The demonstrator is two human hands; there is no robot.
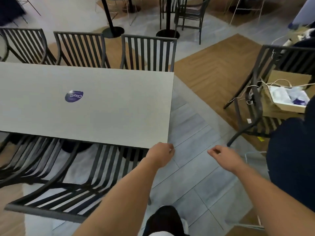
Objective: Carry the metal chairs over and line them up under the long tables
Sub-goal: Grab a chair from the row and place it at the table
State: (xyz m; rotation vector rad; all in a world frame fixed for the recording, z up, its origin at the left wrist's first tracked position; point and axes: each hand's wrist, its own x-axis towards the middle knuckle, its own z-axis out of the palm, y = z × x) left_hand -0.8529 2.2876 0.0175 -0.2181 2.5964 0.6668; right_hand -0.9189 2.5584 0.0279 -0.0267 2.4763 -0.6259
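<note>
Looking down from the head view: near-side chairs (68, 181) tucked under the long table (102, 116), their seats mostly hidden by the top; blur smears the slats. Three more chairs (148, 53) line the far edge. Table's right end gives onto bare grey floor (196, 167). Left hand (161, 155) hangs at the table's near right corner, fingers loosely curled, gripping nothing; touching it or not, cannot tell. Right hand (225, 158) over the floor, fingers loosely curled, holding nothing. Right, another chair (255, 92) carries a cardboard box (279, 103) of white packaging and cables, partly cut off.
</note>
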